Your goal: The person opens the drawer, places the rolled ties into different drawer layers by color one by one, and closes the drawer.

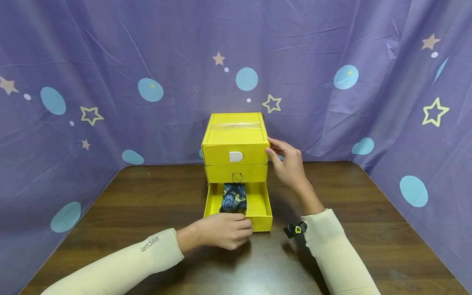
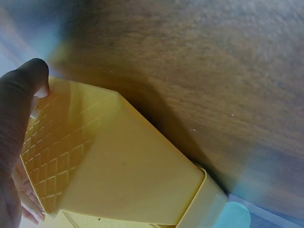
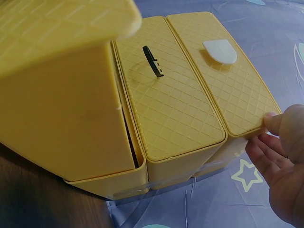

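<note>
A yellow three-drawer box (image 1: 236,127) stands on the table. Its bottom drawer (image 1: 262,223) is pulled out, with a folded dark blue patterned cloth (image 1: 234,197) lying inside. My left hand (image 1: 225,231) holds the front of that drawer with curled fingers; in the left wrist view the thumb (image 2: 35,78) lies against the drawer's front, near a small white part (image 2: 34,114). At the box's upper right front corner, my right hand (image 1: 289,164) grips the edge, thumb on the front and fingers along the side. The middle drawer (image 3: 171,99) and top drawer (image 3: 223,76) are closed.
The top drawer bears a white tab (image 1: 236,156), the middle one a dark ring-like handle (image 1: 237,177). Clear tape (image 1: 236,126) crosses the box's top. A purple curtain (image 1: 184,41) hangs behind the brown table (image 1: 155,196). A small black device (image 1: 295,230) sits at the right cuff.
</note>
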Available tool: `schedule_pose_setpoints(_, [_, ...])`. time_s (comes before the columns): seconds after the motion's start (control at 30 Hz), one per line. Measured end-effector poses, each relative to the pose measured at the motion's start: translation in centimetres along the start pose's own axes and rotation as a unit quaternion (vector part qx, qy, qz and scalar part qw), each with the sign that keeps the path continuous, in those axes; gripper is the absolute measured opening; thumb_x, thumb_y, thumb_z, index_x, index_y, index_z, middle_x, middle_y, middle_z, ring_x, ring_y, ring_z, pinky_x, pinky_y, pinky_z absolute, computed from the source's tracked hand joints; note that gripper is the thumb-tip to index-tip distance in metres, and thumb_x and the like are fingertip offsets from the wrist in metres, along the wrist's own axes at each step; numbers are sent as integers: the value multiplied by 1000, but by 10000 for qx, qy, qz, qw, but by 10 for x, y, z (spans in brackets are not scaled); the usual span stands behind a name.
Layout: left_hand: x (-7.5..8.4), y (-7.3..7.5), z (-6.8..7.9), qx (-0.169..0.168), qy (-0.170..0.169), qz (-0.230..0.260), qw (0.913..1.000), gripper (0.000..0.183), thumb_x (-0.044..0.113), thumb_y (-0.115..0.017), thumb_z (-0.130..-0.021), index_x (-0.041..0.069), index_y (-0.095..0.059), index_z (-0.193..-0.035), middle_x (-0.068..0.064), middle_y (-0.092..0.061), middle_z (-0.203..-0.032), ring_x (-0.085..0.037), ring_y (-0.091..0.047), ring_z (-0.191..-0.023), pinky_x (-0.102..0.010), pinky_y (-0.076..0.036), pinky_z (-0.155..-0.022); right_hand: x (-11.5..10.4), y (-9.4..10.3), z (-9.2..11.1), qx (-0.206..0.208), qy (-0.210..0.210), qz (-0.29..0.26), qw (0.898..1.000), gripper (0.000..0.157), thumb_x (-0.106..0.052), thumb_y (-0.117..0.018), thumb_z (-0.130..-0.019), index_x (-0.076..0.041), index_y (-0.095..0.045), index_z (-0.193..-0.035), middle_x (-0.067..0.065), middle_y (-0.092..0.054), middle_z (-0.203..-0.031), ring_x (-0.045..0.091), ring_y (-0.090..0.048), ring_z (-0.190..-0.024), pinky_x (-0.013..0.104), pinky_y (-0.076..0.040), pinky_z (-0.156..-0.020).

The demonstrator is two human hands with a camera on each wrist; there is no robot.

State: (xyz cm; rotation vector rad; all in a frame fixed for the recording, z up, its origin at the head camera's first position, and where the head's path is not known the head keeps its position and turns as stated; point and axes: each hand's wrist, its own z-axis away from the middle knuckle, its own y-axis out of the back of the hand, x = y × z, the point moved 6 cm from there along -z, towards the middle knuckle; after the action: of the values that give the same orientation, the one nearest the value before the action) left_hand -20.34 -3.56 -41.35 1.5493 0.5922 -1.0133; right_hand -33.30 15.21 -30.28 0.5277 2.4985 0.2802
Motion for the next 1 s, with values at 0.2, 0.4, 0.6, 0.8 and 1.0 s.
schedule_pose_setpoints(0.2, [-1,-2,1,-11,11,31,10000,39,12,-39,-106,22,-73,-91,2,-62,-96,-19,-54,-90,-28,-45,-75,0,-1,0,-36,-16,-1,10000,35,-5,-69,-97,4,-67,-130,19,-72,-115,30,-73,-99,42,-61,-88])
schedule_pose_setpoints(0.4, [0,-6,2,-75,19,16,10000,35,14,-43,-105,22,-74,-91,3,-62,-96,-18,-54,-90,-28,-44,-75,0,0,0,-30,-54,8,10000,35,-5,-69,-97,4,-67,-131,18,-72,-116,29,-73,-99,41,-61,-88])
schedule_pose_setpoints(0.6, [-2,-13,5,-150,98,33,9998,40,10,-39,-107,23,-75,-93,3,-63,-98,-18,-54,-92,-28,-45,-78,0,0,0,-40,-23,-33,10000,35,-5,-69,-97,4,-67,-131,19,-72,-116,30,-73,-100,42,-61,-88])
schedule_pose_setpoints(0.8, [-6,-17,8,-47,221,-32,9997,52,2,-29,-108,23,-74,-91,1,-61,-96,-18,-53,-90,-28,-45,-77,-1,-1,0,-53,-3,-13,10000,36,-6,-69,-97,4,-66,-131,18,-72,-117,29,-73,-101,41,-61,-88])
schedule_pose_setpoints(1.0, [-7,-22,7,32,274,-7,9996,53,3,-28,-107,23,-74,-89,1,-61,-95,-19,-53,-89,-29,-45,-76,0,0,0,-58,-26,6,10000,36,-6,-69,-97,3,-66,-132,18,-72,-116,29,-73,-100,40,-60,-88])
